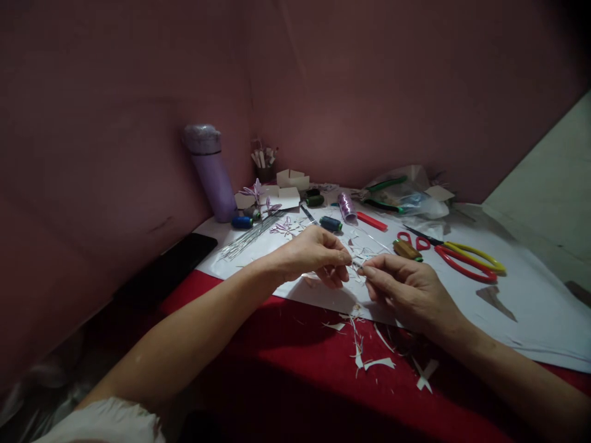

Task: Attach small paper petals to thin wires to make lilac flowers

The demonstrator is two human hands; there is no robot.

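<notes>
The left hand (321,253) and right hand (410,290), both closed at the tips, are pinching a small pale piece (357,266) between them; light, even pressure would probably be keeping it from bending. Below, paper scraps (381,363) are littering the red cloth (268,335); beyond, a white sheet (545,301) is carrying thread spools (330,224) and red-and-yellow-handled scissors (437,242); pink walls (392,92) are rising behind.

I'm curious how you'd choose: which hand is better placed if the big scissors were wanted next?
Probably the right hand: the big scissors lie nearer to it, on its outer side. The left hand is farther off, beyond the right.
</notes>
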